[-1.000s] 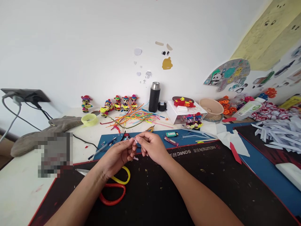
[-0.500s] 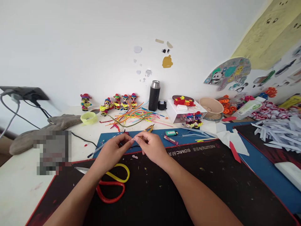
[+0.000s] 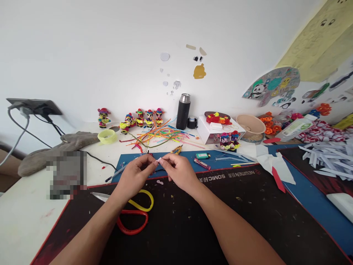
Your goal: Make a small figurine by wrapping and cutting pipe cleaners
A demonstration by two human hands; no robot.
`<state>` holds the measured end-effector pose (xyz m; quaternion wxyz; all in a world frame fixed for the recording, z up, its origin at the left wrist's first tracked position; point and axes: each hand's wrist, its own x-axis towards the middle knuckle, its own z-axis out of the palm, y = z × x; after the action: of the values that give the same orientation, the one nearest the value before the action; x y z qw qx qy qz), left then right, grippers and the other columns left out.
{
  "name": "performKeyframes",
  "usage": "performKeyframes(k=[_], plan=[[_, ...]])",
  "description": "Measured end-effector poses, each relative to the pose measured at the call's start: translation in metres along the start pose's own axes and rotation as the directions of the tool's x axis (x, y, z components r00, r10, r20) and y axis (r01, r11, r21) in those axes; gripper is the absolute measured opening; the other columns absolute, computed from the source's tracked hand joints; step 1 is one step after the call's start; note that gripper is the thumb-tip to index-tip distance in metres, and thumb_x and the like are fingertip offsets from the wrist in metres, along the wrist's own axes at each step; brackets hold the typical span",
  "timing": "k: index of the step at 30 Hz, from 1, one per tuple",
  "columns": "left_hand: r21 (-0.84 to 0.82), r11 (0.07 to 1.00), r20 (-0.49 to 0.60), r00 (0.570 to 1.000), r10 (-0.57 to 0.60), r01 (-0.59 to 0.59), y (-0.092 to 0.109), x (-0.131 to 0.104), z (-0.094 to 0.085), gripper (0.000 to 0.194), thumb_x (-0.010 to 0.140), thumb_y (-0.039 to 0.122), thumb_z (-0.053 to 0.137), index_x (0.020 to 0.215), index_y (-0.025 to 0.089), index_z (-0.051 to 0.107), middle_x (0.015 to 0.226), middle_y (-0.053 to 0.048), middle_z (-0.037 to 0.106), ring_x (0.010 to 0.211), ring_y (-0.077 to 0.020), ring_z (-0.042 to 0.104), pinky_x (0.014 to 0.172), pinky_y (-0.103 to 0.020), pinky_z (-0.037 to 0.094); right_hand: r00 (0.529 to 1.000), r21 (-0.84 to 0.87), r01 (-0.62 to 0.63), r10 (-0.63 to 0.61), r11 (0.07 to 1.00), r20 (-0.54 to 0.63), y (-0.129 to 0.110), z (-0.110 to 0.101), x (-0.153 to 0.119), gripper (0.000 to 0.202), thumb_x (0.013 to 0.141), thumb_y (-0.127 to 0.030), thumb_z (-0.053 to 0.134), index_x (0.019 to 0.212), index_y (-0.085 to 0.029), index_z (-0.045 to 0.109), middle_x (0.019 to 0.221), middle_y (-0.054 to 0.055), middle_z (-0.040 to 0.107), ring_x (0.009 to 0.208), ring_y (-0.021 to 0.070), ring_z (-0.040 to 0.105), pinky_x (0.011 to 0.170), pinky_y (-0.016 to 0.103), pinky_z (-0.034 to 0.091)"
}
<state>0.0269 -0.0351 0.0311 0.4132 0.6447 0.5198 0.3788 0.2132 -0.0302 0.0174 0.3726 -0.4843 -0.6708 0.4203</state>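
Note:
Between the fingertips of both hands is a tiny whitish-pink piece, too small to name for certain. My left hand pinches it from the left, thumb against forefinger. From the other side my right hand pinches it too, the fingertips of the two hands nearly meeting. Just below them a pale pink scrap lies on the black mat. Scissors with one red and one yellow handle loop rest partly under my left forearm, their blade tip showing to its left.
Behind my hands lie a heap of colored fuzzy strips, small figurines, a black thermos, a pink lighter and a white box. A tape roll sits left; paper strips pile up right.
The view has shifted slightly, so the scene sits a little further right. Both hands keep their pinch, and a bit more of the pale piece shows between the fingertips.

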Motion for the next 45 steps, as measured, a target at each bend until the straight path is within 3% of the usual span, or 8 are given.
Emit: performKeyframes(k=[6,13,18,23,33,40,45], plan=[[0.016,1.0,-0.054,0.998,0.008,-0.007,-0.001,0.0,0.004,0.036,0.089,0.054,0.064,0.073,0.022,0.062,0.068,0.002,0.054,0.066,-0.0175,0.047,0.061,-0.028,0.037,1.0,-0.067,0.027,-0.028,0.997,-0.011,0.001,0.004,0.0,0.026,0.104,-0.041,0.059,0.093,-0.021,0.074,0.055,-0.004,0.058,0.051,0.0136,0.054,0.054,0.026,0.036],[0.192,0.977,-0.081,0.991,0.106,-0.089,-0.004,0.001,0.004,0.029,0.092,0.046,0.059,0.075,0.023,0.062,0.067,0.003,0.059,0.064,-0.0179,0.048,0.063,-0.03,0.036,0.999,-0.091,0.037,-0.039,0.995,-0.021,0.001,0.006,-0.001,0.025,0.104,-0.039,0.059,0.096,-0.02,0.074,0.054,-0.004,0.059,0.053,0.0148,0.055,0.057,0.027,0.037],[0.115,0.992,-0.096,0.994,0.053,-0.042,-0.009,0.002,0.002,0.03,0.092,0.048,0.061,0.075,0.023,0.062,0.07,0.003,0.059,0.066,-0.018,0.049,0.062,-0.029,0.035,0.998,-0.125,0.055,-0.056,0.991,-0.003,0.002,0.008,-0.001,0.022,0.103,-0.036,0.061,0.11,-0.021,0.076,0.056,-0.004,0.059,0.053,0.0148,0.053,0.056,0.027,0.034],[0.081,0.996,-0.086,0.996,0.03,-0.023,-0.011,0.003,0.002,0.031,0.091,0.048,0.062,0.074,0.023,0.062,0.067,0.004,0.054,0.065,-0.0175,0.046,0.062,-0.029,0.034,0.991,-0.206,0.121,-0.129,0.971,-0.025,0.004,0.009,-0.001,0.02,0.102,-0.032,0.062,0.109,-0.022,0.078,0.06,-0.004,0.06,0.056,0.0141,0.052,0.059,0.028,0.033],[0.081,0.997,-0.072,0.997,0.009,-0.003,-0.013,0.004,0.001,0.031,0.089,0.05,0.063,0.074,0.023,0.06,0.068,0.003,0.055,0.066,-0.0179,0.049,0.062,-0.029,0.036,0.994,-0.345,0.105,-0.093,0.933,0.051,-0.004,0.008,-0.003,0.022,0.099,-0.022,0.065,0.118,-0.023,0.076,0.064,-0.003,0.066,0.058,0.0153,0.056,0.06,0.028,0.031],[0.145,0.988,-0.055,0.997,0.053,-0.044,-0.008,0.004,0.001,0.032,0.09,0.048,0.061,0.07,0.023,0.058,0.065,0.003,0.055,0.064,-0.0174,0.047,0.061,-0.029,0.035,0.987,-0.463,0.16,-0.152,0.872,0.056,-0.001,0.005,-0.003,0.021,0.102,-0.023,0.063,0.116,-0.024,0.078,0.077,0.002,0.078,0.068,0.0186,0.068,0.062,0.028,0.035],[0.241,0.968,-0.035,0.996,0.076,-0.066,-0.005,0.004,0.0,0.032,0.091,0.048,0.057,0.071,0.024,0.059,0.064,0.003,0.057,0.062,-0.0178,0.048,0.06,-0.029,0.035,0.975,-0.481,0.214,-0.214,0.85,0.055,0.003,0.005,-0.003,0.018,0.104,-0.028,0.063,0.114,-0.026,0.078,0.105,0.005,0.084,0.09,0.0225,0.077,0.07,0.029,0.043]])
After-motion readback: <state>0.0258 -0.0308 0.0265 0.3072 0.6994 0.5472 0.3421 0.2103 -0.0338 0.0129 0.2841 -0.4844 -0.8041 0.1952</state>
